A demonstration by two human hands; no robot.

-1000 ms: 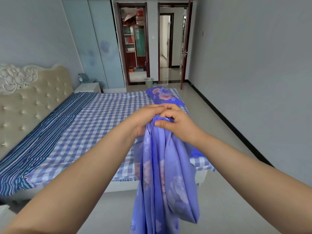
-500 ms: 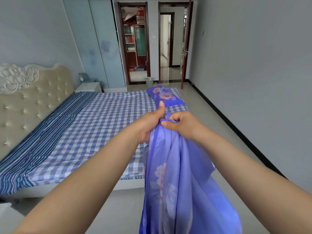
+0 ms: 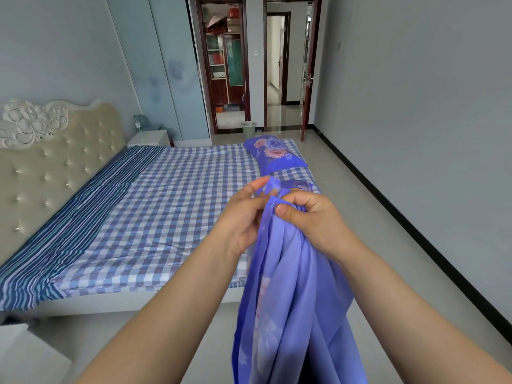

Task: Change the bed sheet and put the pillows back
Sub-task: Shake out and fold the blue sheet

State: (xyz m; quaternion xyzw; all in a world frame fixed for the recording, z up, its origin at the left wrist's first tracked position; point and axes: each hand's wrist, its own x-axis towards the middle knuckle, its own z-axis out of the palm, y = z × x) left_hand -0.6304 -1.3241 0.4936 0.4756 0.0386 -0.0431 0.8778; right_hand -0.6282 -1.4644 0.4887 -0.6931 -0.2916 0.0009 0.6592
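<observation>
A purple floral bed sheet [image 3: 291, 300] hangs bunched in front of me, down past the frame's lower edge. My right hand [image 3: 310, 220] is closed on its top edge. My left hand [image 3: 243, 214] pinches the same edge beside it, thumb raised. Beyond my hands lies the bed [image 3: 166, 212], covered with a blue-and-white checked cloth and a striped blue band near the headboard. A purple floral pillow [image 3: 277, 155] rests at the bed's far foot corner. A second purple floral piece [image 3: 300, 185] lies just behind my hands, mostly hidden.
A cream tufted headboard [image 3: 55, 156] stands at the left, with a white nightstand [image 3: 149, 138] behind it. A green bin [image 3: 248, 129] sits by two open doorways. Bare tiled floor [image 3: 374, 217] runs along the right wall. A white surface [image 3: 25, 353] shows at lower left.
My hands have shifted along the sheet's top edge, the left thumb lifting. The hanging sheet has spread wider and swung slightly. The view has tilted down a little.
</observation>
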